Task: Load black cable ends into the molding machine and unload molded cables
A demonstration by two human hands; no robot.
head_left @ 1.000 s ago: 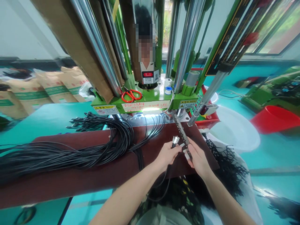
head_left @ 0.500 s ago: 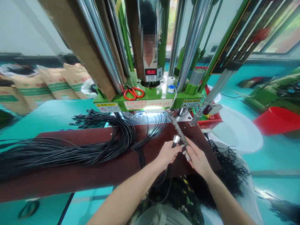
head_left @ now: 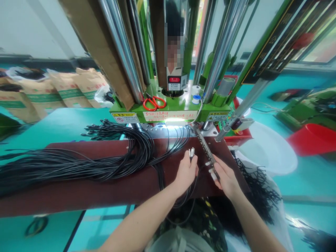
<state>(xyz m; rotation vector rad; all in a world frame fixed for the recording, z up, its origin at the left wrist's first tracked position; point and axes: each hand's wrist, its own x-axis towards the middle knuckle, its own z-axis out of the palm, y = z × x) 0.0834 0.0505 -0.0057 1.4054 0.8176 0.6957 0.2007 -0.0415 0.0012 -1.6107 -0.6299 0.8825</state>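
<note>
Pinched in my left hand (head_left: pixel 186 173) are black cables whose silver connector ends (head_left: pixel 191 153) stick up past the fingertips. My right hand (head_left: pixel 228 177) grips the near end of a narrow metal bar (head_left: pixel 205 145) with small slots along it. Bright metal pieces show on the bar's left side, close to my right fingers. The bar's far end reaches the edge of the press bed (head_left: pixel 157 131). A gap separates my two hands, and thin cables hang below the left one.
A thick bundle of black cables (head_left: pixel 99 164) lies across the brown board (head_left: pixel 78 196). Red-handled scissors (head_left: pixel 154 103) and a blue-white spool (head_left: pixel 196 99) rest on the green press (head_left: pixel 149 115). At right stand a white basin (head_left: pixel 278 150) and a bag of black scraps (head_left: pixel 259 189).
My left hand has drawn left, away from the bar, and the connectors in it now show apart from it. My right hand has shifted slightly right and down, still holding the bar.
</note>
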